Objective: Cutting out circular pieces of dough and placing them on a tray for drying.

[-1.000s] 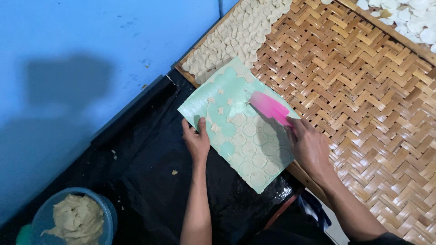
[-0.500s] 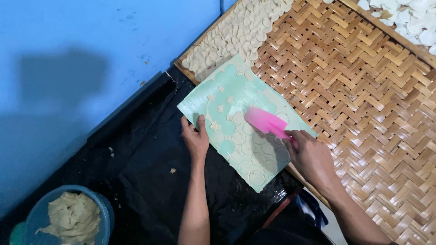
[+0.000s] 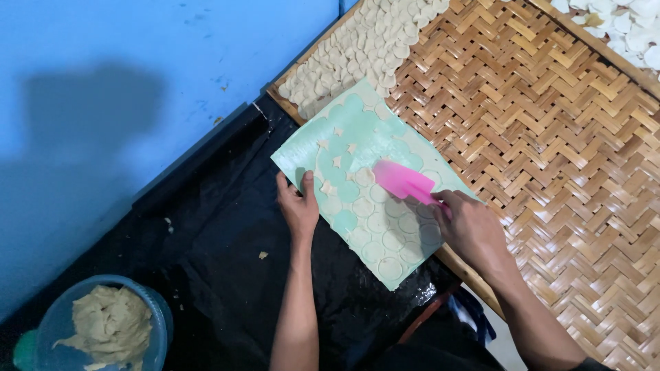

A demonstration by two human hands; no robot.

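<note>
Handle of the pink scraper (image 3: 404, 181) is buried in the right hand (image 3: 473, 227), only the blade shows; bowl of dough (image 3: 103, 333) is cut by the bottom-left frame edge, and the second tray's white rounds (image 3: 636, 27) run off the top right. Stuff under the green sheet's (image 3: 357, 148) lower corner is too dark to read. Versus half a second ago: scraper blade has slid toward the sheet's middle, more bare green shows on the upper half, left hand hasn't moved. Sheet is pale green, rectangular, lying at an angle, half on the black plastic (image 3: 220, 275) and half over the woven bamboo tray (image 3: 570, 158); its lower half carries thin round dough discs (image 3: 385, 240), its upper half only small leftover scraps. Left hand (image 3: 298, 203) presses on the sheet's left edge, thumb on top, pinning it. Right hand is closed around the scraper, blade flat on the sheet. Rows of pale discs (image 3: 357, 48) sit on the tray just above the sheet's top corner.
</note>
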